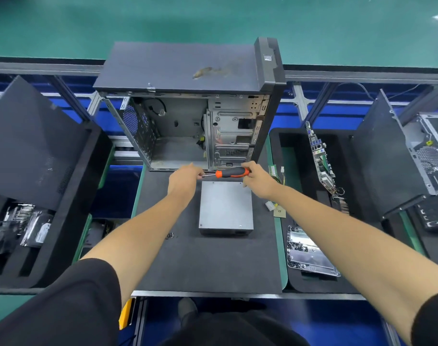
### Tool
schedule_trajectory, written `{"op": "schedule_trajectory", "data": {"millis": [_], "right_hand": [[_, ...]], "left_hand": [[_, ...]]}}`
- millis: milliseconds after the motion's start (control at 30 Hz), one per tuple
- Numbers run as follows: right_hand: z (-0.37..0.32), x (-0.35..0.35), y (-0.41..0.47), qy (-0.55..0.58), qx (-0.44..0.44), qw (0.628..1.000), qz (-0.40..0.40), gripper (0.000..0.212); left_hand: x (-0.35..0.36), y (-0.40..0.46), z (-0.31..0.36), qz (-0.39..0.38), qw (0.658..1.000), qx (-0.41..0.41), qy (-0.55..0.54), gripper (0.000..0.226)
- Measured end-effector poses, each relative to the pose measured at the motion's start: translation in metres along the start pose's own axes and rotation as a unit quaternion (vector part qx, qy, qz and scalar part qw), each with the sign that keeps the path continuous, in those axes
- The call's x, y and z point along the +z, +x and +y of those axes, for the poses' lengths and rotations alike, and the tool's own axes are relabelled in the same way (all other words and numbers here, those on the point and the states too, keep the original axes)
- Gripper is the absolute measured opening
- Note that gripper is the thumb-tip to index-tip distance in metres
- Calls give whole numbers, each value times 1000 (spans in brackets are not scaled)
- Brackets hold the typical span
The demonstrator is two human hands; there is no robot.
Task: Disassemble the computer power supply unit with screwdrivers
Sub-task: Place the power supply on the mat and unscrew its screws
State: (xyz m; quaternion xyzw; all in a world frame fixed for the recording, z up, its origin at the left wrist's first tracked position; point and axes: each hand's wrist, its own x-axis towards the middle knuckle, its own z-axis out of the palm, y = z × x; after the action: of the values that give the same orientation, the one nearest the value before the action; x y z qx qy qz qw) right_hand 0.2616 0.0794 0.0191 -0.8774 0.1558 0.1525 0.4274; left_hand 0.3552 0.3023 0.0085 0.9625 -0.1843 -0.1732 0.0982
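Note:
A grey metal power supply unit (226, 208) lies flat on the dark mat (208, 260), its cables trailing off to the right. Just beyond its far edge, a screwdriver (231, 173) with an orange and black handle is held level above the mat. My right hand (256, 181) grips the handle's right end. My left hand (185, 179) pinches the metal shaft at the tip end. A few loose screws (170, 236) lie on the mat left of the unit.
An open, empty computer case (188, 116) stands behind the hands. A clear tray with several screws (310, 250) and a motherboard (321, 156) sit in the right bin. Black panels lean left (33, 146) and right (380, 166). White connectors (271, 206) lie beside the unit.

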Motion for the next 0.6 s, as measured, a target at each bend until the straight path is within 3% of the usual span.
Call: {"op": "schedule_trajectory", "data": {"millis": [67,233,400,600], "right_hand": [[1,6,3,-5,18,1000,-2,55],[7,19,7,-151,38,987,-29,71],[15,31,7,-233,-1,972,-35,65],[15,40,2,-218,-104,970,10,55]], "left_hand": [[2,6,-1,-24,1000,-7,-10,28],[8,6,-2,-56,998,-14,-8,31],[23,2,-2,-69,997,-13,-33,38],[34,-8,-10,-30,995,-9,-98,46]]}}
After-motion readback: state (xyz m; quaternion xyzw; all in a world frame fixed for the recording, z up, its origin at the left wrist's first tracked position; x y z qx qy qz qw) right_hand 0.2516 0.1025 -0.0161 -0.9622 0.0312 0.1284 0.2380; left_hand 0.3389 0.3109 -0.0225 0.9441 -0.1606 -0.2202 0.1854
